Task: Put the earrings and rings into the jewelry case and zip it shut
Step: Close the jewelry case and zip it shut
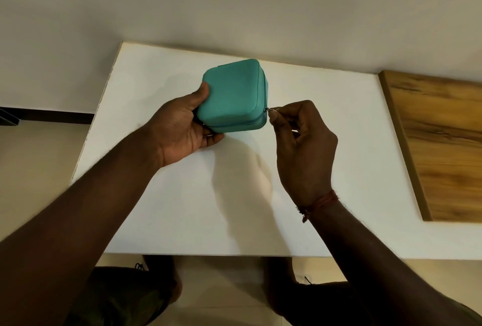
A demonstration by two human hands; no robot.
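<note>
A teal square jewelry case (233, 93) is lifted and tilted over the white table (182, 208), its lid down against the base. My left hand (182, 130) grips its near left corner, thumb on the lid and fingers underneath. My right hand (302, 143) pinches the small metal zipper pull (271, 110) at the case's near right corner, between thumb and forefinger. The zipper line runs along the front side. No earrings or rings are visible; the inside of the case is hidden.
A wooden board or tabletop (443, 143) adjoins the white table on the right. A pale wall runs behind the table's far edge. My knees show below the near edge.
</note>
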